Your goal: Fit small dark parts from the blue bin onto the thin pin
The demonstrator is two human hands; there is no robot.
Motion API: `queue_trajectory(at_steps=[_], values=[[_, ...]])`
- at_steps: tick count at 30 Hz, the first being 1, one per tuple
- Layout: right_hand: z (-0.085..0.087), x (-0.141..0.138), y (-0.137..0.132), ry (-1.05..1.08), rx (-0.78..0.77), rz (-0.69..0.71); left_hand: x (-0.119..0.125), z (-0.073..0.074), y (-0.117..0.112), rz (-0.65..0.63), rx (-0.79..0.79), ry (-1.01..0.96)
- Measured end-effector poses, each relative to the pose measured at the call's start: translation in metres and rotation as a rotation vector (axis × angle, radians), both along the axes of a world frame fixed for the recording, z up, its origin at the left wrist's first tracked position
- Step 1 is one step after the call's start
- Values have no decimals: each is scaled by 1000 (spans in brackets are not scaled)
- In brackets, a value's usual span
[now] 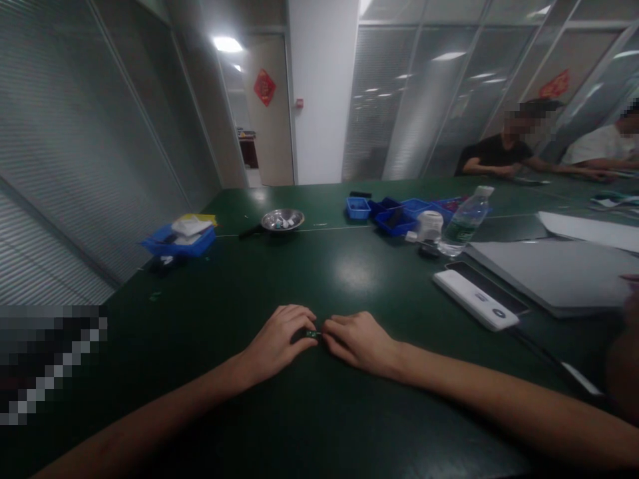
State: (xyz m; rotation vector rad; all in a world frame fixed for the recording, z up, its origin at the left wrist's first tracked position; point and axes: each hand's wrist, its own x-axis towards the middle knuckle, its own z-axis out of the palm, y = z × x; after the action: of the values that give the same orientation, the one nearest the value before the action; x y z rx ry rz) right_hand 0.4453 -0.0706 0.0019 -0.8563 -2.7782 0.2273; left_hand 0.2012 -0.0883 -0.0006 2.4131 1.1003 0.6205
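Observation:
Low over the green table [239, 279], my left hand [279, 339] pinches a small green circuit board [311, 334] between thumb and fingers. Just to its right, my right hand [362, 339] has its fingers closed at the board's right end. A thin, light-coloured bit shows between the board and the right fingertips, too small to name. What the right fingers hold, if anything, is hidden behind them. The two hands almost meet.
A metal bowl [272, 221] holds small pieces. Blue trays [397, 223] stand beyond, another blue tray [200, 247] at left. On the right are a water bottle [462, 226], a white power bank [476, 299] with a cable and a grey folder [549, 266]. Two people sit far right.

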Motion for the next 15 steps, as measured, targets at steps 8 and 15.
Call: queue_trajectory(at_steps=[8,15], values=[[1,-6,-2,41,-54,6,4,2,1,-20,28,16],[0,-6,-4,47,-36,-22,5,4,-1,-8,14,39]])
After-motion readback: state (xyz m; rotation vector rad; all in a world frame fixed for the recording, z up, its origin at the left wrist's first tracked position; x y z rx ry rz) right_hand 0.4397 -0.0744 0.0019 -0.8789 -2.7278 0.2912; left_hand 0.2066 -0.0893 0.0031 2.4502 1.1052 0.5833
